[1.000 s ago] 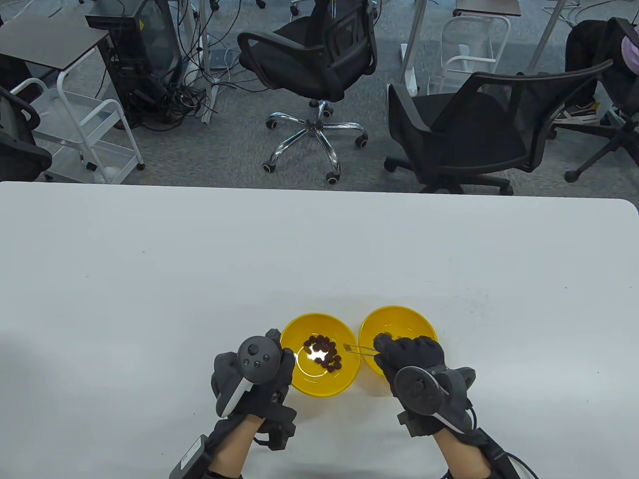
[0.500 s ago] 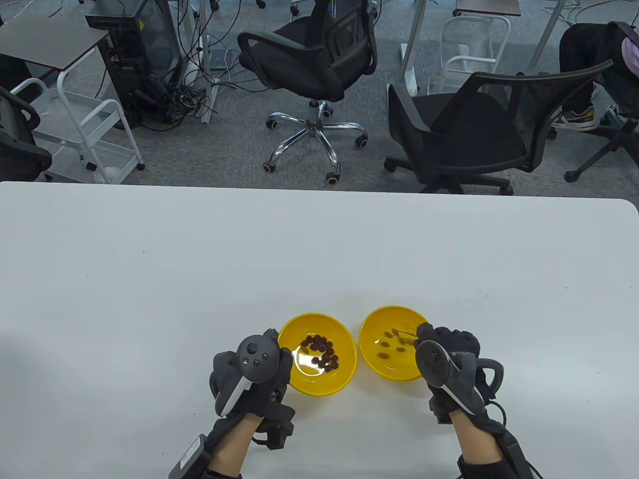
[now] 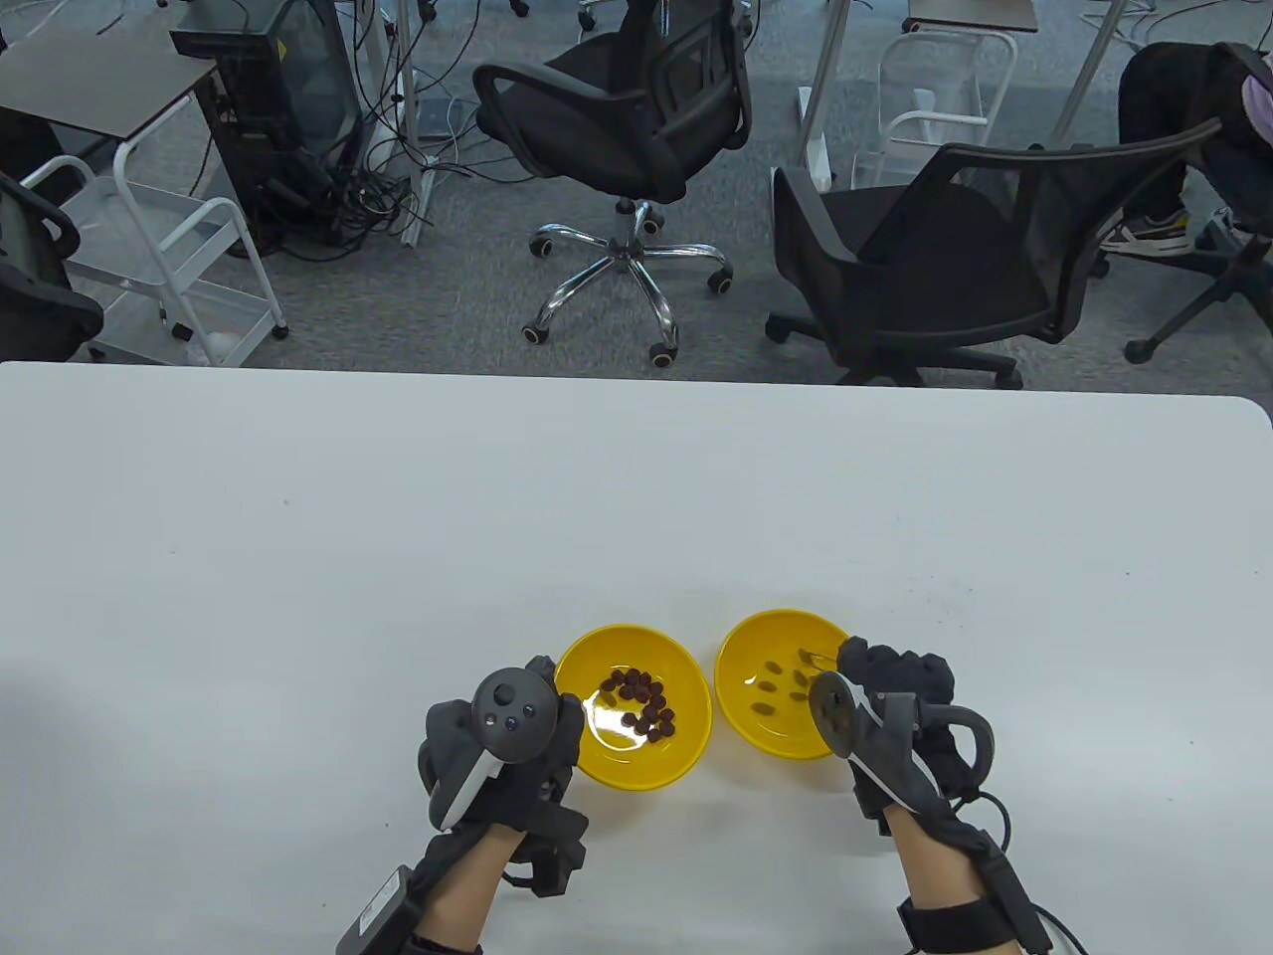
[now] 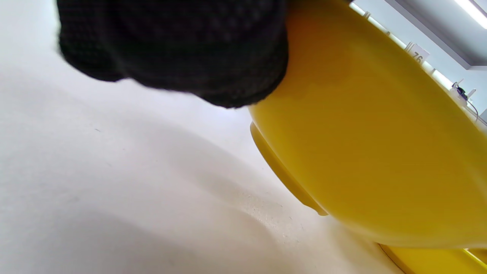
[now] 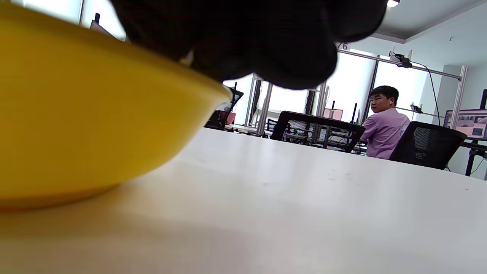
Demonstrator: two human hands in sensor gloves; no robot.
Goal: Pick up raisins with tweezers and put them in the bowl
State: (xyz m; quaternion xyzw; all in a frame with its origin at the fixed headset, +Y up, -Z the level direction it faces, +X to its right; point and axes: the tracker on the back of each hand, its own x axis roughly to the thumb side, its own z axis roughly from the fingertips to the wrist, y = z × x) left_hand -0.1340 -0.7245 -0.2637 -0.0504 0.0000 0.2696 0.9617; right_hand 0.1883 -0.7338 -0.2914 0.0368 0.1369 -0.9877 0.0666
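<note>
Nearest the bottom edge of the table view, both forearms are cut off. The left hand (image 3: 497,741) is seen resting against the near-left rim of the left yellow bowl (image 3: 686,741); its grip cannot be told, the fingers being hidden under the tracker. In the left wrist view only a blurred dark knit fingertip (image 4: 198,57) is made out, touching the smooth, rounded bowl wall (image 4: 380,152).

The right hand (image 3: 900,701) is held at the right rim of the right yellow bowl (image 3: 741,647), thin metal tweezers (image 3: 818,657) pinched in its grip, tips over the bowl. Whether a raisin is held is too small to tell. A few raisins (image 3: 776,686) are noted inside; a wrinkled dark cluster (image 3: 641,704) lies in the left bowl.

The tabletop (image 3: 398,517) is matte white. Beyond it, black mesh office chairs (image 3: 636,109) stand on grey carpet.
</note>
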